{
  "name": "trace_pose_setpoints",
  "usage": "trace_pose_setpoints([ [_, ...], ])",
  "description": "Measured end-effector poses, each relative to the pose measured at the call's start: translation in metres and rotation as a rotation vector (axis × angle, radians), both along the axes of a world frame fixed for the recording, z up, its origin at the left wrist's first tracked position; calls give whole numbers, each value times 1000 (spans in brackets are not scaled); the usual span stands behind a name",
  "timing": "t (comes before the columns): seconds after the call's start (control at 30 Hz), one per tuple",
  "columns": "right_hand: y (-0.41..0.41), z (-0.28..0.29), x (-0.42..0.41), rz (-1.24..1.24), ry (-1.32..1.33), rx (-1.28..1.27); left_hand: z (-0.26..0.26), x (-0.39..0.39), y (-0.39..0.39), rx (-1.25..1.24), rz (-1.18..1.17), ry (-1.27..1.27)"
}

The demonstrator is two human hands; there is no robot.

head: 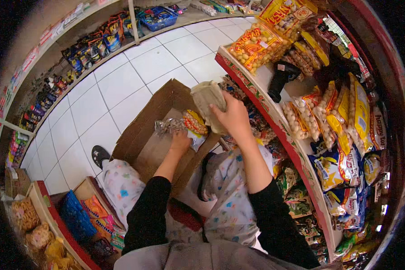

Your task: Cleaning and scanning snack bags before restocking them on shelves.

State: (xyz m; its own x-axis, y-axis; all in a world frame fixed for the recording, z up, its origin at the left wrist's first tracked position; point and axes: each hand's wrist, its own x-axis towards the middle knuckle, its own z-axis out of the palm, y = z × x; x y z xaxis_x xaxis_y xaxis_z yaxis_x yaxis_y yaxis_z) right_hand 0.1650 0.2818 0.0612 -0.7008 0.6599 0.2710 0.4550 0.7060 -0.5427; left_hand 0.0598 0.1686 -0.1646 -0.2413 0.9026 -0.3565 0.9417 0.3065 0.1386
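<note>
My right hand (234, 116) grips a folded beige cloth (207, 101) above the right side of an open cardboard box (131, 135). Down inside that box is my left hand (181, 140), at the edge of a crinkled clear plastic packet (165, 127). Its fingertips are hidden, so I cannot tell whether they hold the plastic. Just right of it lies a bag of round, pale snacks (195, 121) with yellow and red print. A white and blue packet (197, 140) sits below that bag, partly hidden. The box stands on the floor between my legs.
Close on the right runs a shelf with a red edge (273, 118), holding snack bags (344, 114) and a black handheld device (283, 79). Across the white tiled floor (121, 87), low shelves carry packets and a blue basket (158, 20). A candy rack (94, 209) stands at lower left.
</note>
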Motion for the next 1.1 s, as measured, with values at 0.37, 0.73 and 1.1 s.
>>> trace_pose_setpoints([
  [0.37,2,6,-29,155,-132,20,-123,-13,63,333,-381,495],
  [0.73,27,3,-12,-9,-94,75,-23,-28,43,915,102,-216],
  [1.1,-4,-5,-36,-116,308,-32,164,-58,-38,1275,517,-692],
])
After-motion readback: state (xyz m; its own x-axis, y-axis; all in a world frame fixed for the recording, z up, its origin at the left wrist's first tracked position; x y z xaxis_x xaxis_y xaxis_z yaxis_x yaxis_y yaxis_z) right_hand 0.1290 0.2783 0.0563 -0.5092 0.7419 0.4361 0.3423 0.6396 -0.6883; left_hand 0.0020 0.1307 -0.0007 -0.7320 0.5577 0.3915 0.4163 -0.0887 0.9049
